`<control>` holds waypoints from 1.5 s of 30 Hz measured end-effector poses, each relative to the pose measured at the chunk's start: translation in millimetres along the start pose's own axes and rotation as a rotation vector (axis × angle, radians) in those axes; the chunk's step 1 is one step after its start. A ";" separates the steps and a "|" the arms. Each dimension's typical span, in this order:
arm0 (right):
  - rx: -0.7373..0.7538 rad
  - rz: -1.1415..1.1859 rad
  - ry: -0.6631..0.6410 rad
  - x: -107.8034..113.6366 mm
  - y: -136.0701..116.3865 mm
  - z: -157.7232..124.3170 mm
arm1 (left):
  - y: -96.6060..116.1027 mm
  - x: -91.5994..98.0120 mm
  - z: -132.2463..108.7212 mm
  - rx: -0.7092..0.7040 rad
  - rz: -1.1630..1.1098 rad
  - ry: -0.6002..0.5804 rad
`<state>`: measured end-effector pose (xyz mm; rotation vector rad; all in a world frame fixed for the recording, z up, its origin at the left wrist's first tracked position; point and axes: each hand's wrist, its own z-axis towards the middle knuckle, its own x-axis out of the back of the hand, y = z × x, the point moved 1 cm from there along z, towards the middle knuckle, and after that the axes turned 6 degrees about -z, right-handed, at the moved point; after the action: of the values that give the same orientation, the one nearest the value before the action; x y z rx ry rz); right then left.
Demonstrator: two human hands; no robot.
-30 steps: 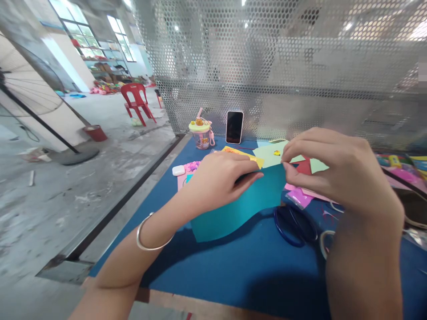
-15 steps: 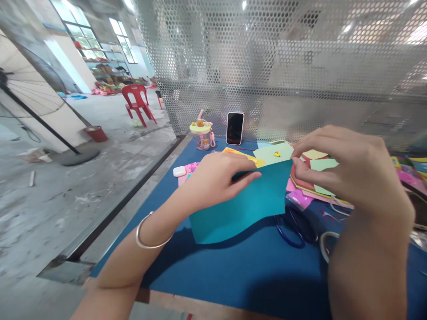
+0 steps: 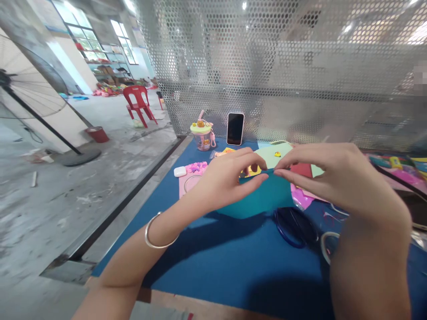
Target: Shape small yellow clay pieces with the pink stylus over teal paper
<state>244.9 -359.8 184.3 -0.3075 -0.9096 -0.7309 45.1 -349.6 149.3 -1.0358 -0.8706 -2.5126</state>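
Observation:
A teal sheet of paper (image 3: 256,202) hangs tilted above the blue table, its top edge pinched by both hands. My left hand (image 3: 235,178) is closed on that edge near the middle, thumb on the near side. Close beside it, my right hand (image 3: 320,171) pinches the edge between thumb and fingertips. Part of the sheet lies hidden behind my left hand. Just beyond it are a pale green sheet (image 3: 271,156) with a small yellow piece (image 3: 277,154) on it. Dark blue-handled scissors (image 3: 295,229) lie below the sheet's right end.
At the back stand a lidded cup (image 3: 202,135) and an upright phone (image 3: 235,129) against a perforated metal panel (image 3: 213,66). A white case (image 3: 180,171) and a pink item (image 3: 196,168) lie left. A tape roll (image 3: 328,244) sits by my right forearm. More coloured materials lie right.
My right hand has moved left along the paper's top edge, close to my left hand. My left hand has shifted slightly right. The sheet now looks bent, with less of it showing.

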 end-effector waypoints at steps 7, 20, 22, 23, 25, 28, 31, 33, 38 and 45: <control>0.046 -0.029 -0.070 -5.2 -9.2 2.7 | 5.8 -2.4 -0.5 -0.016 -0.140 0.167; 0.056 0.096 -0.068 -0.1 -4.6 2.3 | 8.0 -2.8 0.8 -0.003 -0.199 0.101; 0.037 0.112 -0.066 2.1 -1.8 1.5 | 8.3 -1.1 0.9 -0.001 -0.208 0.101; 0.025 0.119 -0.064 3.0 -0.3 1.0 | 8.2 -0.1 1.1 0.000 -0.211 0.104; -0.006 0.126 -0.045 4.4 3.2 -0.4 | 7.9 1.7 1.6 0.004 -0.208 0.108; -0.067 0.117 0.008 7.0 8.8 -3.5 | 7.0 3.9 2.4 0.010 -0.202 0.106; -0.117 0.097 0.055 10.7 14.6 -7.5 | 5.2 4.8 3.0 0.011 -0.212 0.106; -0.144 0.071 0.090 13.4 18.6 -10.0 | 3.2 4.8 3.4 0.013 -0.223 0.110; -0.205 0.022 0.180 17.9 28.4 -14.4 | -2.0 5.7 4.2 0.008 -0.236 0.106; -0.304 0.000 0.355 15.0 38.9 -17.5 | -5.8 6.5 4.1 0.031 -0.254 0.089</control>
<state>288.3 -347.7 188.2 -0.4294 -0.4621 -0.8917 40.1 -342.7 153.7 -0.8433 -1.0706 -2.7172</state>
